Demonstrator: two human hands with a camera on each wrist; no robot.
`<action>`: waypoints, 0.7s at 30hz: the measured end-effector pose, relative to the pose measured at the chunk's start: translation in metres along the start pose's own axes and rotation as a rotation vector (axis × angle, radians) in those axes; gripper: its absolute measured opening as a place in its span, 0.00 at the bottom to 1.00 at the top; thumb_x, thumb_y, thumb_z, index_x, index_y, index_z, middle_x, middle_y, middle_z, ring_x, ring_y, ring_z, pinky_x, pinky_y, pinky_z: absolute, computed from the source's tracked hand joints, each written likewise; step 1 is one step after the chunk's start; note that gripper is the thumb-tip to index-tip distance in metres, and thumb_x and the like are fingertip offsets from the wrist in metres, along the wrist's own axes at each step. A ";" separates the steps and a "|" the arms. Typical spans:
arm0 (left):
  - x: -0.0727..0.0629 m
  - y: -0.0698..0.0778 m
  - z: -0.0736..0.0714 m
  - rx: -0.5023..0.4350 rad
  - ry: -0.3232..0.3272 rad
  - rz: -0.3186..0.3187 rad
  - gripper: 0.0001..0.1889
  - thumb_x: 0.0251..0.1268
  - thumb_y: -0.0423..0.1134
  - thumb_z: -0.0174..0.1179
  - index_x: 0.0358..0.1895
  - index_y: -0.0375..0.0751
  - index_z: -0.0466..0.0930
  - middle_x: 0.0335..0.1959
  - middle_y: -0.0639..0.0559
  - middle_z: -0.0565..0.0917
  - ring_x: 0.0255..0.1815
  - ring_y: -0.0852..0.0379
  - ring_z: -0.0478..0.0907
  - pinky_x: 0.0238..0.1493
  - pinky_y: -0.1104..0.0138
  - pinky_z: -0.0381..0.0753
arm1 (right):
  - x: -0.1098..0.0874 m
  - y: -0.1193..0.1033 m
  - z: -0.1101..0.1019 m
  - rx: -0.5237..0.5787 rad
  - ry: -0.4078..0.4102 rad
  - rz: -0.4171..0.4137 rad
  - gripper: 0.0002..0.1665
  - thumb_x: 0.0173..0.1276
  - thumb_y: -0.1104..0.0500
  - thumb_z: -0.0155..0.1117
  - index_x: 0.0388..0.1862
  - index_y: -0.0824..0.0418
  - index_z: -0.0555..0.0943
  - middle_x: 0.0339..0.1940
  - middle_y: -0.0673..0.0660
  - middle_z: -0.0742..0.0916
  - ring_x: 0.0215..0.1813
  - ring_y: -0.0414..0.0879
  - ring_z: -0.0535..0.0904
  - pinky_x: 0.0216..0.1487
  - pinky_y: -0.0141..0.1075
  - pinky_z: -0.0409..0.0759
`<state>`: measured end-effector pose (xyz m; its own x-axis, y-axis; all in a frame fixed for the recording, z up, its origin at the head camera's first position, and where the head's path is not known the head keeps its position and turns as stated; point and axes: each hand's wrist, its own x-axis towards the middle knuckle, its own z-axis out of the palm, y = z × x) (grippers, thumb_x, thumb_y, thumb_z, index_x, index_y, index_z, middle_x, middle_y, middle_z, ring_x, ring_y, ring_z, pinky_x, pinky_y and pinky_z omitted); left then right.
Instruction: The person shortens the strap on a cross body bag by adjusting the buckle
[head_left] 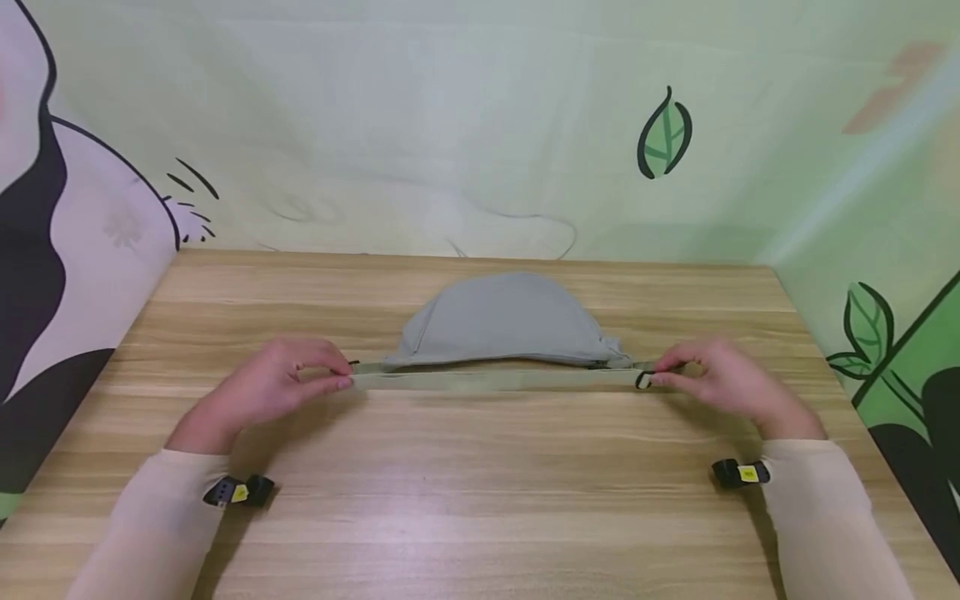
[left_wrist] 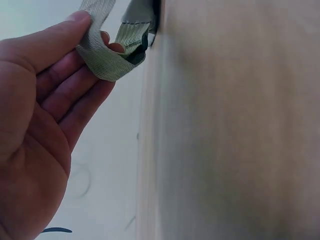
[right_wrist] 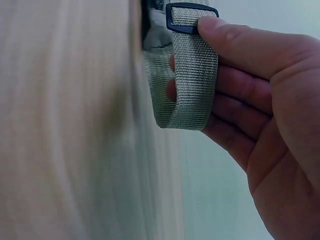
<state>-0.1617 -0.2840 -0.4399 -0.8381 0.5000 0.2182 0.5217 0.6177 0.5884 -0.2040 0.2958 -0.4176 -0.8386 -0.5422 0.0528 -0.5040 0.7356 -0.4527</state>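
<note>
A grey waist bag [head_left: 510, 317] with a curved top lies toward the back of the table. In front of it a pale green webbing strap [head_left: 495, 381] is stretched straight between both hands. At the bag's left end, my left hand [head_left: 273, 379] pinches the strap between thumb and fingers; the left wrist view shows the strap [left_wrist: 102, 60] looping back there. My right hand [head_left: 723, 379] pinches the strap's other end, its thumb at a black slider buckle [right_wrist: 192, 19]. Below that buckle the strap [right_wrist: 192, 85] folds into a loop around the fingertips.
The wood-grain table [head_left: 450, 500] reaches back to a light green printed cloth [head_left: 450, 125]. Similar printed cloth panels stand along its left and right sides. A black band with a small device [head_left: 240, 492] sits at the left wrist, another device [head_left: 741, 473] at the right.
</note>
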 end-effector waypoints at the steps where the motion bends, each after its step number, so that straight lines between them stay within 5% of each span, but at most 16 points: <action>1: -0.001 0.000 0.000 0.013 -0.007 0.002 0.09 0.69 0.33 0.74 0.43 0.56 0.93 0.43 0.66 0.91 0.46 0.66 0.86 0.52 0.60 0.90 | 0.000 0.000 0.001 -0.001 -0.001 -0.012 0.03 0.69 0.60 0.79 0.40 0.52 0.93 0.41 0.47 0.94 0.45 0.41 0.88 0.48 0.46 0.88; 9: -0.004 0.002 0.004 0.094 -0.053 -0.010 0.08 0.70 0.36 0.74 0.46 0.55 0.93 0.46 0.63 0.92 0.49 0.59 0.89 0.56 0.54 0.90 | -0.003 0.004 0.013 -0.023 0.004 -0.075 0.07 0.68 0.62 0.80 0.38 0.49 0.92 0.39 0.41 0.92 0.43 0.34 0.85 0.45 0.39 0.87; 21: -0.007 0.009 0.007 0.142 -0.096 0.038 0.12 0.65 0.31 0.76 0.47 0.52 0.94 0.49 0.57 0.93 0.51 0.55 0.91 0.58 0.55 0.91 | -0.009 -0.001 0.016 -0.011 -0.003 -0.054 0.09 0.67 0.63 0.80 0.42 0.50 0.92 0.43 0.43 0.93 0.48 0.42 0.89 0.51 0.44 0.89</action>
<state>-0.1503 -0.2775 -0.4410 -0.8018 0.5762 0.1584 0.5755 0.6733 0.4642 -0.1934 0.2937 -0.4317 -0.8096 -0.5823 0.0737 -0.5504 0.7097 -0.4397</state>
